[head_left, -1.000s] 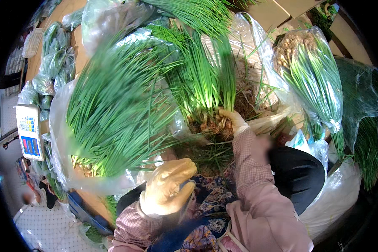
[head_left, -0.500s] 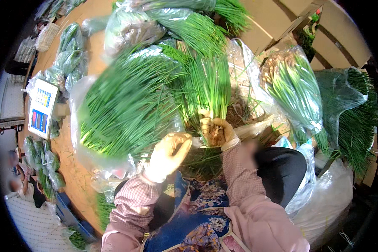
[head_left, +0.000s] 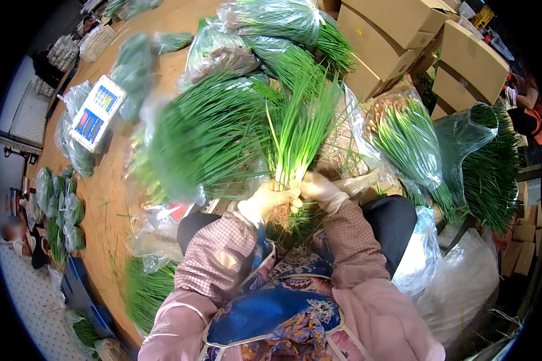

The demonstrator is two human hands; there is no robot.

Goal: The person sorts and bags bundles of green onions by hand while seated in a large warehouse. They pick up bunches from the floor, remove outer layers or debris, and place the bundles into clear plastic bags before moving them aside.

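In front of my body I hold a bunch of green onions (head_left: 298,135), its leaves fanning upward and away from me. My left hand (head_left: 270,201), in a pale glove, wraps round the lower stems, with brown roots hanging below it. From the right, my gloved right hand (head_left: 320,188) closes on the stem bases too, its fingertips next to those of the left. A large heap of green onions (head_left: 208,135) lies on a clear plastic sheet just left of the bunch. Right of my hands are soil-covered roots (head_left: 337,165), partly covered by leaves.
Bagged green onions (head_left: 406,132) lie to the right, beside a dark leafy bundle (head_left: 491,165) in plastic. Cardboard boxes (head_left: 397,27) stand at the back right. A white digital scale (head_left: 99,113) rests on the wooden table (head_left: 111,216) at left. Other people appear at both edges.
My left hand has moved right and closed round the stems; before, it was curled apart from them. The bunch's stem end now sits nearer me. The whole view has shifted.
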